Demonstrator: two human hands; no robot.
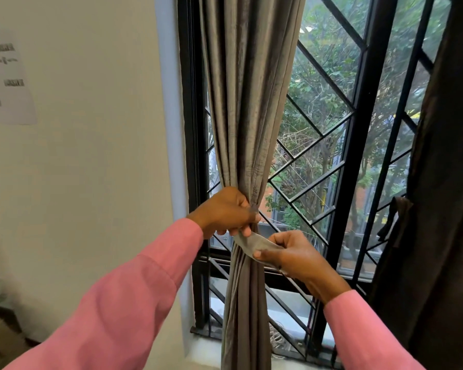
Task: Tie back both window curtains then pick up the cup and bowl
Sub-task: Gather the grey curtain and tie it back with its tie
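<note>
The grey left curtain [247,102] hangs gathered into a narrow bunch in front of the window. My left hand [226,212] is closed around the bunch at waist height, and one end of a grey tie-back band [251,243] runs out from under its fingers. My right hand [292,255] pinches the other end of that band just right of the curtain. The dark right curtain [439,209] hangs at the right edge, with a tie-back strap [394,217] dangling beside it. No cup or bowl is in view.
A black window frame with a diagonal metal grille [332,156] stands behind the curtains, with trees outside. A white wall [91,156] with a paper sheet [8,78] taped on it fills the left. The window sill [203,348] runs along the bottom.
</note>
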